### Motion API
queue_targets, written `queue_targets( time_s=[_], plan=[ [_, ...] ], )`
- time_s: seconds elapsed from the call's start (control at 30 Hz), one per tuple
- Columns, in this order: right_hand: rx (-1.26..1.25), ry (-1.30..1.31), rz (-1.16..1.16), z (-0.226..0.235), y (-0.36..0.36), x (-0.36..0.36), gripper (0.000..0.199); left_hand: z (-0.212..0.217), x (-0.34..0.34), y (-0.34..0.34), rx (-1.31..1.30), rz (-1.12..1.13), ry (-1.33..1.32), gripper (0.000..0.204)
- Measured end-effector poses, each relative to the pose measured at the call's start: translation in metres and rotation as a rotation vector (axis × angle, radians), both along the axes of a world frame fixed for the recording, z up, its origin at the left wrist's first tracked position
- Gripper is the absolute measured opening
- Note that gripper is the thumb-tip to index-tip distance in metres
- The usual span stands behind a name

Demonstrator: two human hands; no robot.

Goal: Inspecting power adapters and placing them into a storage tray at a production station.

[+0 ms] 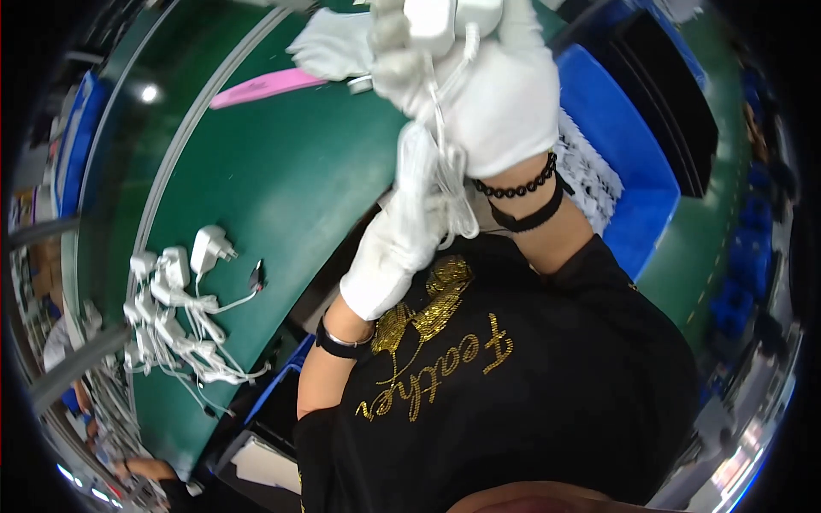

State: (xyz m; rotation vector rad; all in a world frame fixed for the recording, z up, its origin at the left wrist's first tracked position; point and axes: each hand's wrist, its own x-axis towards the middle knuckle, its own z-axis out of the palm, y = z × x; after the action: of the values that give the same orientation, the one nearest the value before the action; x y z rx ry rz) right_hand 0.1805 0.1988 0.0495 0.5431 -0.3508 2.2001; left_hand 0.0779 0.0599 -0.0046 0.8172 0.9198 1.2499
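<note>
We hold two white chargers over the green table, our right hand wrapped around them. The loopy white cord touches our left hand; we cannot tell if it grips. More chargers lie on the table's left part.

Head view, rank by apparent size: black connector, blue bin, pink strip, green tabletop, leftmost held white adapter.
1. Green tabletop
2. Blue bin
3. Pink strip and leftmost held white adapter: unsure, adapter runs off the top edge
4. Black connector
</note>
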Motion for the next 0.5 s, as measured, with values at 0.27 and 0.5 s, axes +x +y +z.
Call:
queue_targets(
  time_s=[0.27, 0.5],
  plan=[
    [0.150, -0.190, -0.779, 0.010, 0.069, 0.137, 0.029, -0.006, 0.025, 0.048, -0.090, -0.243, 0.286, 0.051],
    [0.064, -1.641, -1.408, -0.056, 0.049, 0.282, 0.044, -0.053, 0.112, 0.153, 0.501, -0.253, 0.990, 0.037]
  ],
)
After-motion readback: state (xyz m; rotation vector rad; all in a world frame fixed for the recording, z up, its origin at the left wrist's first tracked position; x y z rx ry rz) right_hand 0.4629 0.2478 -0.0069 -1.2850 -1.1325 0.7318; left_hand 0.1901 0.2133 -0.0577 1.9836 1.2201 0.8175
